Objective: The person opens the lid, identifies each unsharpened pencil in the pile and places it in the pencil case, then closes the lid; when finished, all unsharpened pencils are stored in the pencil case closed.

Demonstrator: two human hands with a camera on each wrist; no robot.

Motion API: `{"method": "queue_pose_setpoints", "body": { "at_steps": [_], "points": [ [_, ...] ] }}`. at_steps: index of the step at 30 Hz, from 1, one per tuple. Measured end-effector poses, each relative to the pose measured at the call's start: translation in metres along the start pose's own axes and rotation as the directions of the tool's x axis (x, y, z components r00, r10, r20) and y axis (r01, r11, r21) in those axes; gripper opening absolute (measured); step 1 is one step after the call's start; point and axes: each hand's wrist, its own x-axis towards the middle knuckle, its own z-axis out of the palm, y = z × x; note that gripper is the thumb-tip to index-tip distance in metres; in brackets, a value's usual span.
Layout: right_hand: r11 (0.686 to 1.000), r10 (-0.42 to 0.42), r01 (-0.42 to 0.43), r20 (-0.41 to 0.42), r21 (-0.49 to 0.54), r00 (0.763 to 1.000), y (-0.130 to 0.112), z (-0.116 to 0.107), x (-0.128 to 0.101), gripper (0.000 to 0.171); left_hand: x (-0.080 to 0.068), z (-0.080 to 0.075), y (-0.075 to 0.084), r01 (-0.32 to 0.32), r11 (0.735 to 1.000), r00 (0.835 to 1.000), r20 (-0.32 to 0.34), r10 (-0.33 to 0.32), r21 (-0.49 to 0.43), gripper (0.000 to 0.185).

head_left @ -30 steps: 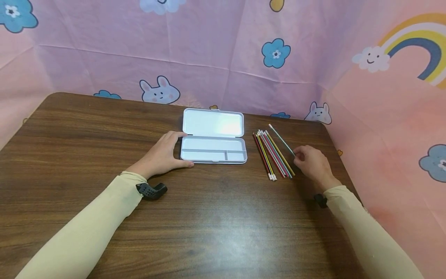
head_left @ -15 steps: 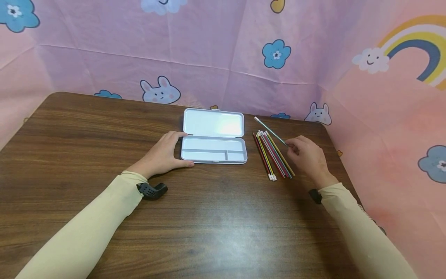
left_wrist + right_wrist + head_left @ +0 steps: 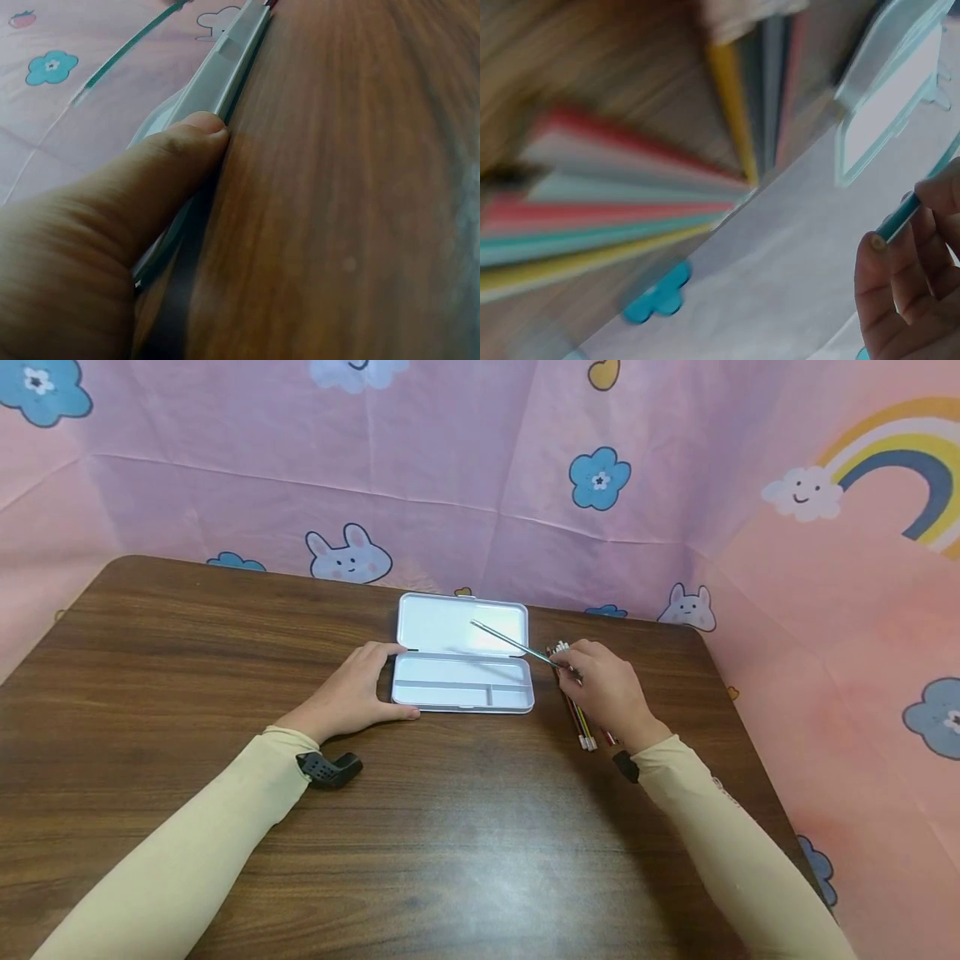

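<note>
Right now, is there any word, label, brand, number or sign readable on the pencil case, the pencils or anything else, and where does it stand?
None: no readable text in any view.
Pencil case: plain white, no label visible.
Held pencil in the right hand and the pencil pile: any print is too small or blurred to tell.
Pink backdrop: only pictures (flowers, bunnies, rainbow), no words.

A dark wooden table (image 3: 465, 860) fills the view, its far corners rounded. Behind its far edge and along its right edge hangs a pink cloth backdrop (image 3: 450, 460), printed with blue flowers (image 3: 599, 478), bunnies (image 3: 349, 556) and, at the upper right, a rainbow (image 3: 892, 452).
</note>
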Motion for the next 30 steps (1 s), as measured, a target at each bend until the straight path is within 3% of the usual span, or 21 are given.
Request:
{"method": "queue_pose_setpoints", "body": {
  "at_steps": [11,30],
  "points": [
    [0.992,-0.126,0.128,0.137,-0.007,0.983,-0.031,0.03,0.033,0.019,-0.001,0.0,0.0,-0.001,1.0,1.0,0.005,0.001,0.0,0.107],
    [0.987,-0.158,0.158,0.316,0.026,0.936,-0.043,0.045,0.051,0.02,-0.001,0.0,0.002,0.003,1.0,1.0,0.003,-0.003,0.002,0.106]
  ]
}}
